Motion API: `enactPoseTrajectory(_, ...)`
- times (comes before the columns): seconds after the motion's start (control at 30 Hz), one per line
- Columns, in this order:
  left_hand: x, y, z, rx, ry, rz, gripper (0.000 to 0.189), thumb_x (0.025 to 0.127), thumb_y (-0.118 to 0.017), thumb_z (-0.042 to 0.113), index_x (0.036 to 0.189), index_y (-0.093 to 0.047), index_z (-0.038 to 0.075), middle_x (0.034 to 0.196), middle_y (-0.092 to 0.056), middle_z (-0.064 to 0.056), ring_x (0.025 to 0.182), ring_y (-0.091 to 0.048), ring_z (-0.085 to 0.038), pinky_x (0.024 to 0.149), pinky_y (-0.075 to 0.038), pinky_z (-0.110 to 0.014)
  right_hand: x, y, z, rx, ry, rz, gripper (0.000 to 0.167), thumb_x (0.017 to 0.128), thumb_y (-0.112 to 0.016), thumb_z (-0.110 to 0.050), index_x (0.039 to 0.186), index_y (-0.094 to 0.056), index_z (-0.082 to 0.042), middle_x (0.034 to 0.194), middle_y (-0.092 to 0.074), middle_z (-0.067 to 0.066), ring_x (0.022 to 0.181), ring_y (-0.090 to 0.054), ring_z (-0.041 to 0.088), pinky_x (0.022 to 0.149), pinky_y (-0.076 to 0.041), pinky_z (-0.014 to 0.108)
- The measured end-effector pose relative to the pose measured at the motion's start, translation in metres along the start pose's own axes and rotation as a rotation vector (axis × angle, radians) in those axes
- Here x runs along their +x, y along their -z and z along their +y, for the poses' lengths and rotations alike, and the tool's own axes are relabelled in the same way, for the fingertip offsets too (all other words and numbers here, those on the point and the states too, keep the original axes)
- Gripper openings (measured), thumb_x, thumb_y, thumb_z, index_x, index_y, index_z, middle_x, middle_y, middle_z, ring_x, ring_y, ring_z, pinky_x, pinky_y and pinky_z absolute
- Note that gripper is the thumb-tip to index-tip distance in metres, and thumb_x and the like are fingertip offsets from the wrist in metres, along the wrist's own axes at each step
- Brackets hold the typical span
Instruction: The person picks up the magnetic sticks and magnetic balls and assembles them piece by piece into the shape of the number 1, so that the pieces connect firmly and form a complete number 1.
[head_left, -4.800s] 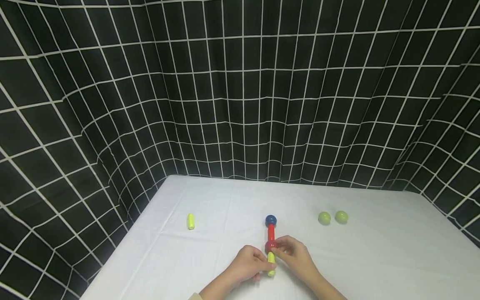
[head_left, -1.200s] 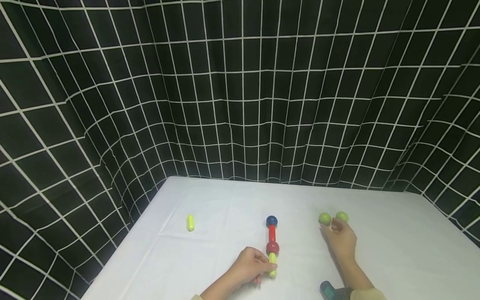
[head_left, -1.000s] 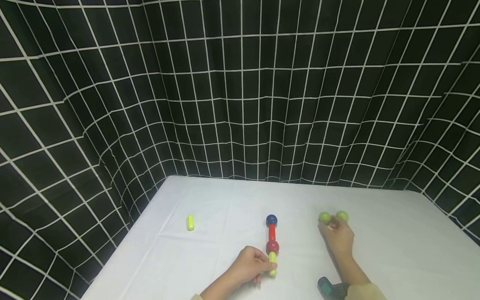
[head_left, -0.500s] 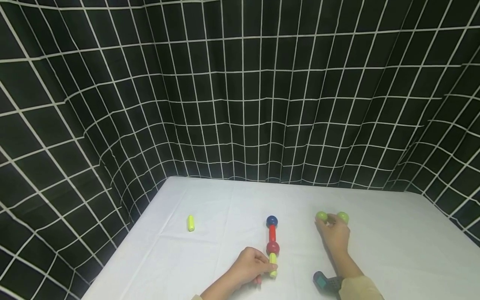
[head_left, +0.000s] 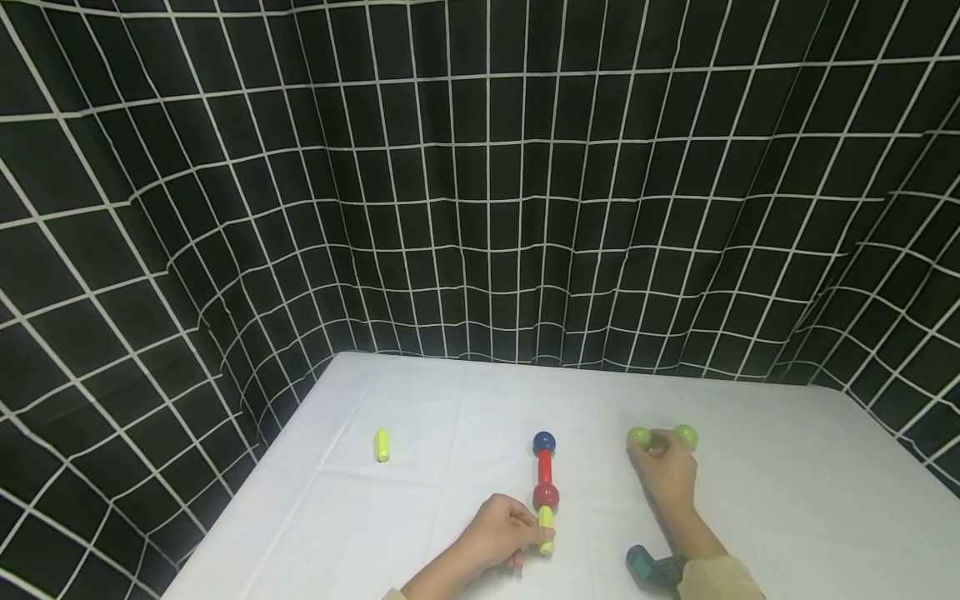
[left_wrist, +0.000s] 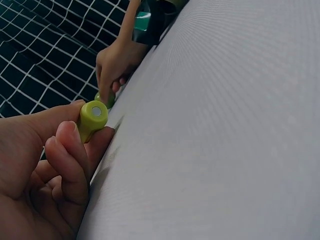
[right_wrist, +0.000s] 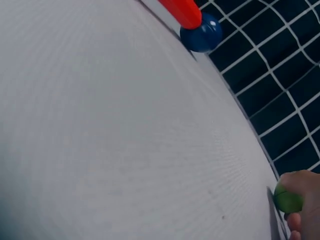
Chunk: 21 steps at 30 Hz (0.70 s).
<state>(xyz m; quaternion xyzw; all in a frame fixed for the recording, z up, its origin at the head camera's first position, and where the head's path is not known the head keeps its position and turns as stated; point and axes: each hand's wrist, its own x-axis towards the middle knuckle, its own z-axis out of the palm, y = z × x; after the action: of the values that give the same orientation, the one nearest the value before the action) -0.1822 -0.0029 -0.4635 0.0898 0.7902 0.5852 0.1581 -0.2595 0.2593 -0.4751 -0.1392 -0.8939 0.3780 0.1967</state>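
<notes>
My left hand (head_left: pixel 498 533) pinches a yellow magnetic stick (head_left: pixel 546 518) between thumb and fingers; in the left wrist view a round metal disc shows in its near end. The stick's far end meets a red ball (head_left: pixel 546 496). Beyond that a red stick (head_left: pixel 544 467) leads to a blue ball (head_left: pixel 543 442), all in one line on the table. Off to the right, my right hand (head_left: pixel 670 475) grips the nearer-left green ball (head_left: pixel 639 437) with its fingertips. In the right wrist view the thumb lies over that green ball (right_wrist: pixel 287 200). Another green ball (head_left: pixel 686 437) sits just beyond the right knuckles.
A loose yellow stick (head_left: pixel 382 446) lies on the left part of the white-covered table (head_left: pixel 450 400). A dark device (head_left: pixel 651 567) is strapped at the right wrist. Black curtain with white grid lines (head_left: pixel 480 208) surrounds the back and sides.
The right hand has left the red ball, reached right to the green balls and taken hold of one, shifting it slightly left. My left hand keeps its grip on the yellow stick.
</notes>
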Motion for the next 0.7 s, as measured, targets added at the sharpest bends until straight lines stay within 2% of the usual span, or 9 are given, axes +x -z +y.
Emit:
enactPoseTrajectory(0.13,0.0,0.0,0.0,0.006,-0.004,0.002,0.021,0.075,-0.075,0.027,0.075,-0.067,0.008,0.048,-0.052,0.006,0.035,-0.04,-0.003,0.037,-0.032,-0.012,-0.004,0.0,-0.003,-0.007,0.013,-0.026,0.052,0.088,-0.061,-0.027,0.129,-0.046,0.003,0.099,-0.062,0.027,0.084,-0.062,0.033,0.073,-0.051,0.047)
enactPoseTrajectory(0.27,0.0,0.001,0.001,0.013,-0.004,0.003,0.021,0.075,-0.075,0.027,0.075,-0.068,0.008,0.048,-0.052,0.006,0.035,-0.04,-0.003,0.037,-0.032,-0.012,-0.01,0.001,-0.005,-0.003,0.009,-0.072,0.048,0.09,-0.059,-0.029,0.127,-0.049,0.001,0.104,-0.062,0.027,0.092,-0.061,0.036,0.078,-0.051,0.049)
enactPoseTrajectory(0.4,0.0,0.001,0.001,0.017,-0.004,0.0,0.021,0.076,-0.075,0.028,0.075,-0.068,0.009,0.049,-0.054,0.005,0.035,-0.04,-0.003,0.036,-0.032,-0.012,-0.015,0.001,-0.007,-0.002,0.015,-0.071,0.046,0.089,-0.06,-0.029,0.124,-0.05,-0.001,0.106,-0.062,0.026,0.097,-0.06,0.038,0.081,-0.05,0.05)
enactPoseTrajectory(0.57,0.001,0.0,-0.001,0.016,0.0,0.006,0.021,0.075,-0.075,0.028,0.076,-0.068,0.008,0.049,-0.054,0.005,0.035,-0.04,-0.003,0.037,-0.032,-0.013,-0.026,0.003,-0.01,-0.017,0.022,-0.083,0.047,0.086,-0.063,-0.03,0.119,-0.052,0.001,0.094,-0.063,0.019,0.083,-0.061,0.029,0.07,-0.051,0.041)
enactPoseTrajectory(0.7,0.001,-0.001,-0.001,0.021,0.008,0.015,0.021,0.075,-0.076,0.028,0.075,-0.068,0.009,0.048,-0.053,0.005,0.034,-0.04,-0.004,0.036,-0.032,-0.013,-0.037,0.006,-0.014,-0.017,0.014,-0.128,0.048,0.083,-0.067,-0.031,0.116,-0.054,0.001,0.091,-0.064,0.016,0.079,-0.061,0.025,0.07,-0.051,0.042)
